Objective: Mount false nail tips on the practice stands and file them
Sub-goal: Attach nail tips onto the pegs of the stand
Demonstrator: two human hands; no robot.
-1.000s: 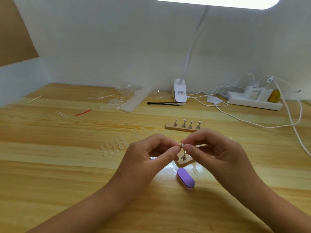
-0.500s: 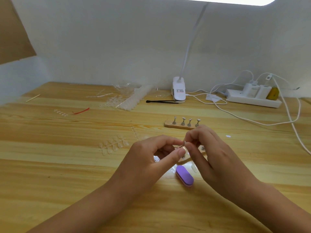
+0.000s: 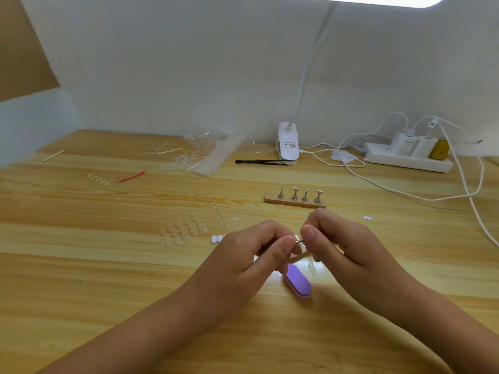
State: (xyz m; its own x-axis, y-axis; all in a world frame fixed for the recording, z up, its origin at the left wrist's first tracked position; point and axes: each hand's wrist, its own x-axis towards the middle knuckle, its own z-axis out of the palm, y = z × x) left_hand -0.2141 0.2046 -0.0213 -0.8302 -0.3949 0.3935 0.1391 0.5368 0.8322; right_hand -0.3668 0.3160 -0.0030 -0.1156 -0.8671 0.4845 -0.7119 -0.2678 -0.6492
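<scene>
My left hand (image 3: 253,255) and my right hand (image 3: 348,247) meet fingertip to fingertip low over the table. Both pinch one small metal practice stand (image 3: 299,241), of which only a short grey stub shows between my thumbs. Whether a nail tip sits on it is hidden by my right thumb. A light wooden base (image 3: 301,257) lies partly hidden right under my fingers. A purple buffer block (image 3: 298,282) and one loose clear nail tip (image 3: 312,268) lie just in front of it. Farther back, a second wooden base (image 3: 272,197) carries several bare metal stands.
A sprue of clear nail tips (image 3: 183,230) and white adhesive tabs (image 3: 217,238) lie left of my hands. At the back are a pile of clear sprues (image 3: 205,157), black tweezers (image 3: 259,161), a clip lamp (image 3: 288,143), and a power strip (image 3: 405,157) with trailing white cables.
Both hands have dropped closer to the table. The right hand has closed in on the left until the fingertips touch, and a metal stand now shows between them.
</scene>
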